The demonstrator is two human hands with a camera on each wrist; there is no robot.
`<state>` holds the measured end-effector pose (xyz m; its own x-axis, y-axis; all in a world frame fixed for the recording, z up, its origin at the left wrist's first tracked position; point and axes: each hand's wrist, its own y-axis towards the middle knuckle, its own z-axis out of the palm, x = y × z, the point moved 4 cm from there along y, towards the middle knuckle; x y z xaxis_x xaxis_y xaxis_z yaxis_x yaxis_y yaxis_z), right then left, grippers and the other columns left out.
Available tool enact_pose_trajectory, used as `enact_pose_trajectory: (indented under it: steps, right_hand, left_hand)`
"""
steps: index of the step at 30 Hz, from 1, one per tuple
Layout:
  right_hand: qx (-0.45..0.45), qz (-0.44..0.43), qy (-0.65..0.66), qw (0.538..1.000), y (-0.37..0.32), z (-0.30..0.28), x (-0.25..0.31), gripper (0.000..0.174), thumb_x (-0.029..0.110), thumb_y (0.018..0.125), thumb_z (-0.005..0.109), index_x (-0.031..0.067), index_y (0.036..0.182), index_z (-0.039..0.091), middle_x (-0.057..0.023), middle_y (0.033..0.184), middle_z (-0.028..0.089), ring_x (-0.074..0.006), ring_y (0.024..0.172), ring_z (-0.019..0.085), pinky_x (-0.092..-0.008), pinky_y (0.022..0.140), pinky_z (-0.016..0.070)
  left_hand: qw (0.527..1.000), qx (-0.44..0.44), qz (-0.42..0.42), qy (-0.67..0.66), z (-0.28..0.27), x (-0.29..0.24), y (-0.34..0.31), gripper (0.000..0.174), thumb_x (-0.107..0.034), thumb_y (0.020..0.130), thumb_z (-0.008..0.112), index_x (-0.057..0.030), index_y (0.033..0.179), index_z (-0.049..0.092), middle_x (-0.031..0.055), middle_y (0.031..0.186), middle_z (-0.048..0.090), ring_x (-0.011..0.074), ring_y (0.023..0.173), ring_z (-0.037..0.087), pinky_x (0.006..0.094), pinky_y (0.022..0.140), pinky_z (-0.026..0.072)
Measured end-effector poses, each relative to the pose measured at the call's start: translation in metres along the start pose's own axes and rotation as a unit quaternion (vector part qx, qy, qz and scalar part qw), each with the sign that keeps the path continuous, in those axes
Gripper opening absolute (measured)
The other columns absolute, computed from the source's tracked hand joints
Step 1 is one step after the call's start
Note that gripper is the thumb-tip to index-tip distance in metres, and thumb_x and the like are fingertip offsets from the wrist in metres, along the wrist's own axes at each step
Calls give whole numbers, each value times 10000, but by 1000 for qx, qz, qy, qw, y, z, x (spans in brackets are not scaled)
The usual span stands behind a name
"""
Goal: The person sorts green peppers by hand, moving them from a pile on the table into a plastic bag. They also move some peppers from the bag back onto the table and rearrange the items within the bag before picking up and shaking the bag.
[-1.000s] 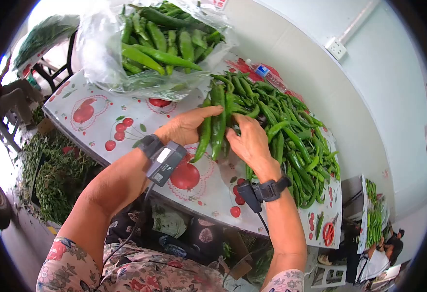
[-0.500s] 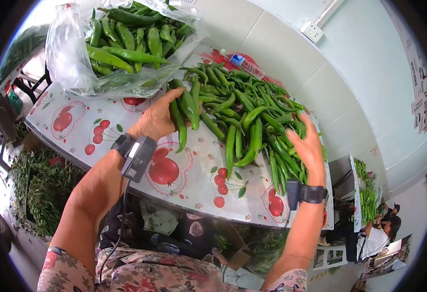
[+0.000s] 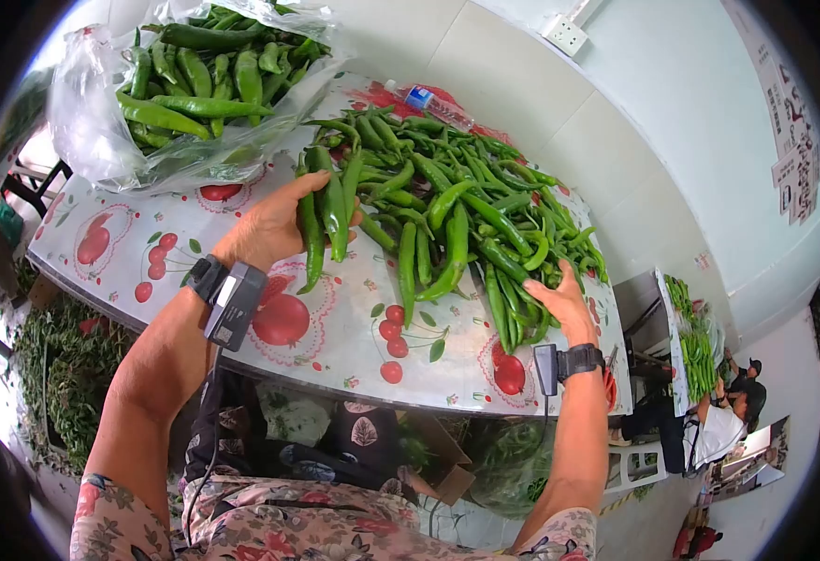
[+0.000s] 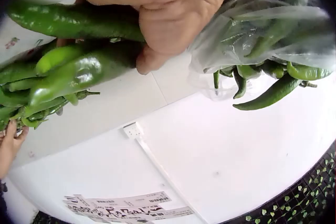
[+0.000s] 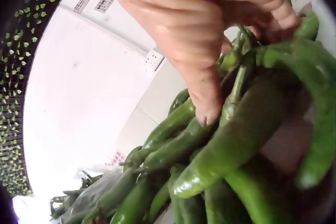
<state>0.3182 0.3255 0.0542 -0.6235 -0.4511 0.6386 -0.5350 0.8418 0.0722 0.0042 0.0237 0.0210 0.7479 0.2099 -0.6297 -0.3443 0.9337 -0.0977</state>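
Observation:
My left hand (image 3: 269,224) grips several long green chili peppers (image 3: 335,215) above the patterned tablecloth, its thumb across them. In the left wrist view a glossy pepper (image 4: 79,74) points out past that hand's fingertips. At the right end of a big pile of green chili peppers (image 3: 499,220), my right hand (image 3: 567,304) reaches in with thumb and fingers spread. The right wrist view has its thumb (image 5: 205,95) touching a pepper, with stems between thumb and fingers; the fingertips are partly hidden.
A clear plastic bag (image 3: 92,122) full of larger green peppers stands at the back left. Behind the pile lies a plastic bottle (image 3: 442,109) on red netting, near the wall. Leafy greens (image 3: 73,374) sit below the table's left edge. A second table (image 3: 664,327) and people are at right.
My right hand left the peppers by the left hand, swung right and came down on the pile's right end. The left hand keeps its bunch. The head view has shifted right.

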Motion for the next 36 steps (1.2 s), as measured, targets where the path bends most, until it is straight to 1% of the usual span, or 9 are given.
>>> enact_pose_trajectory:
  steps: [4, 8, 13, 17, 20, 26, 28, 34, 36]
  right_hand:
    - [31, 19, 185, 982, -10, 14, 27, 938, 172, 682, 827, -46, 1406, 272, -228, 1286, 502, -263, 1182, 508, -337, 981, 411]
    - [-4, -28, 207, 978, 5, 28, 33, 898, 147, 693, 824, -46, 1392, 294, -186, 1230, 549, -236, 1103, 543, -326, 943, 434]
    - [97, -81, 280, 952, 11, 69, 90, 705, 153, 697, 818, -54, 1254, 439, -172, 1156, 592, -247, 1065, 557, -322, 935, 430]
    - [88, -104, 234, 963, 27, 112, 131, 663, 228, 726, 785, -73, 1215, 452, -204, 1139, 595, -263, 1059, 562, -333, 929, 426]
    - [56, -89, 169, 980, 49, 148, 151, 713, 293, 731, 774, -95, 1217, 425, -276, 1170, 573, -369, 1085, 571, -372, 924, 444]
    - [72, -104, 111, 986, 66, 180, 196, 806, 362, 757, 734, -101, 1300, 360, -312, 1233, 526, -409, 1162, 522, -389, 981, 419]
    - [84, -77, 81, 990, 57, 176, 207, 814, 358, 763, 722, -93, 1325, 344, -317, 1255, 509, -406, 1180, 510, -385, 1001, 402]
    - [74, -205, 48, 975, 26, 112, 194, 788, 339, 787, 697, -58, 1365, 337, -305, 1272, 504, -382, 1176, 522, -391, 993, 408]
    - [140, -196, 47, 969, -5, 67, 173, 715, 345, 798, 689, -16, 1346, 405, -269, 1290, 510, -350, 1139, 555, -401, 943, 453]
  left_hand:
    - [999, 23, -4, 38, 10, 3, -4, 429, -336, 955, 487, -18, 1241, 514, 166, 1156, 600, 321, 1043, 592, 475, 850, 499]
    - [998, 34, -13, 51, 14, 7, -1, 444, -339, 952, 494, -25, 1266, 494, 163, 1155, 603, 308, 1023, 606, 465, 833, 509]
    - [998, 39, -28, 47, 16, 10, 0, 462, -336, 946, 504, -29, 1291, 478, 171, 1175, 597, 307, 1025, 607, 459, 833, 516]
    - [999, 45, 11, 24, 16, -2, -8, 454, -318, 947, 502, -28, 1296, 475, 179, 1201, 585, 311, 1037, 602, 460, 853, 516]
    - [998, 5, 52, 18, 22, -8, -14, 451, -301, 954, 493, -28, 1311, 457, 188, 1229, 568, 318, 1069, 589, 464, 865, 514]
    - [996, 68, 34, 45, 21, -5, -12, 456, -293, 961, 482, -46, 1339, 422, 191, 1260, 547, 323, 1091, 584, 472, 874, 514]
    - [996, 68, 36, 52, 20, -5, -10, 450, -297, 960, 485, -53, 1334, 431, 190, 1259, 549, 321, 1085, 588, 471, 875, 516]
    - [996, 51, 41, 65, 21, -5, -13, 447, -305, 958, 492, -43, 1318, 450, 188, 1245, 563, 310, 1064, 601, 466, 869, 523]
    - [996, 47, 42, 70, 21, -4, -15, 447, -305, 958, 494, -35, 1311, 457, 188, 1237, 569, 305, 1053, 607, 460, 861, 528]
